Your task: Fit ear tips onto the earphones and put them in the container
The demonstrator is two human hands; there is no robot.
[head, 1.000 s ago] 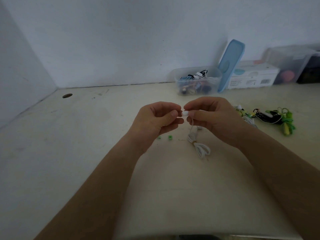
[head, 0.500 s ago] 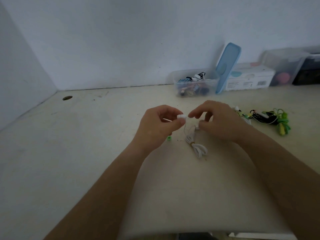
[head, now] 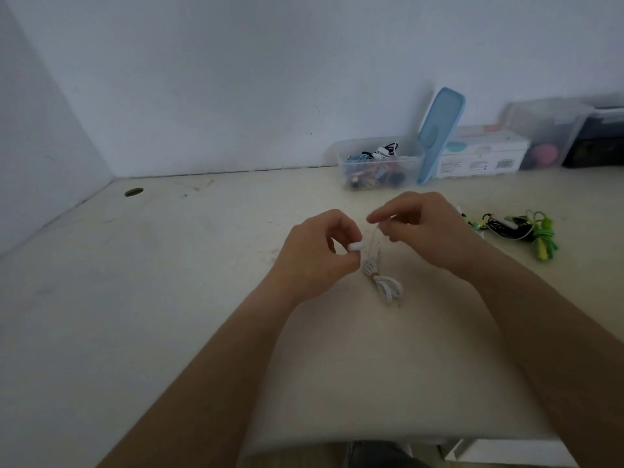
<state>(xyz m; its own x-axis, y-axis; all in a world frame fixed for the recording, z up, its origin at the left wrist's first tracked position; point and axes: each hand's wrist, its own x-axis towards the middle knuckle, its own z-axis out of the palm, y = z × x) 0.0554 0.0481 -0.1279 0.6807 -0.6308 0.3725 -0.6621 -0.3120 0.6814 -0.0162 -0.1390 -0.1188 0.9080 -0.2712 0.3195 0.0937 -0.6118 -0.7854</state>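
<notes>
Right hand (head: pixel 429 231) lifted away, pinching cable (head: pixel 372 239); left hand (head: pixel 314 261) pinches white earbud (head: pixel 356 246); box (head: pixel 479 157) label unreadable.

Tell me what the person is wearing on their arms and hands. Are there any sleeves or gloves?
No sleeves or gloves show. The left forearm and the right forearm are bare all the way to the picture's edge. The left hand and the right hand are bare too, and I can see no ring, watch or bracelet on them.
</notes>
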